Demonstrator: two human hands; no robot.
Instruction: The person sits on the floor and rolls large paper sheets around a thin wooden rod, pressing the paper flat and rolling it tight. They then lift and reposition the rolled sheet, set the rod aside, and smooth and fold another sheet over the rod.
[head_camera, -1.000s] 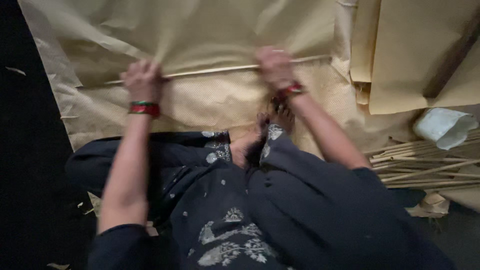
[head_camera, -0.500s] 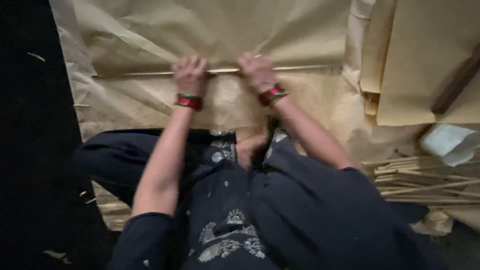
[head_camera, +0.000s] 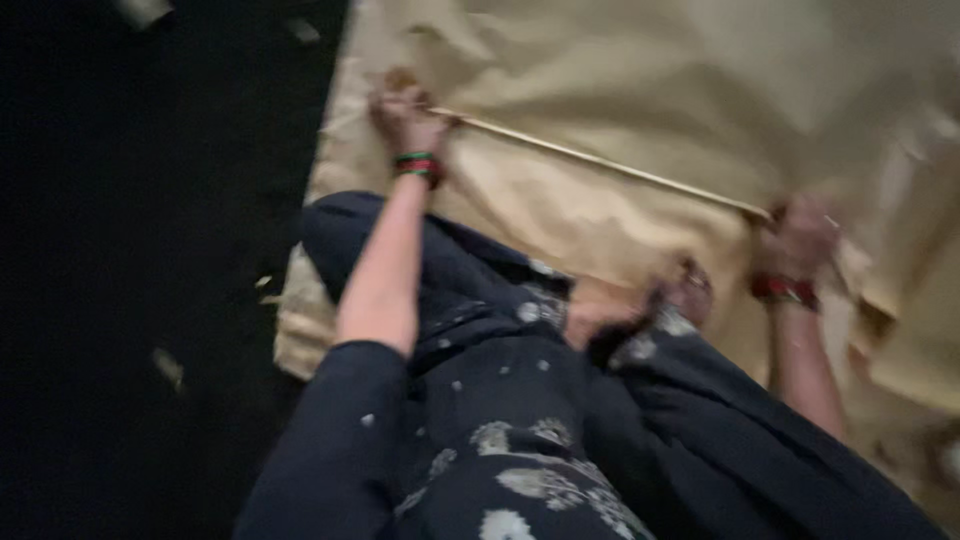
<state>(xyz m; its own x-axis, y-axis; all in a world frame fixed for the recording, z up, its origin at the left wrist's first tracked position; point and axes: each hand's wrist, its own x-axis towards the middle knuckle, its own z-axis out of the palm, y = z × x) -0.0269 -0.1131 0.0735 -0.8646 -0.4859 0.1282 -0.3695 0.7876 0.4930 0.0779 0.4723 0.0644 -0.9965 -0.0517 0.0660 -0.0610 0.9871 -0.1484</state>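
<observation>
Dim, motion-blurred head view with a dark left side.

The whole frame is smeared by movement, so no edge is crisp: the right hand (head_camera: 800, 235) is the softest, nearly dissolved, while the left hand (head_camera: 405, 115) and the thin stick (head_camera: 600, 165) keep slightly firmer outlines. Soft, flat light falls on the tan paper sheet (head_camera: 650, 80), brightest toward the top, without glare. The floor (head_camera: 150, 270) at left sinks into near black, and the dark clothing (head_camera: 520, 440) shows little detail.

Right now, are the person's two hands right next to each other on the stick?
No, the left hand presses one end of the thin stick and the right hand the other end, far apart.
</observation>
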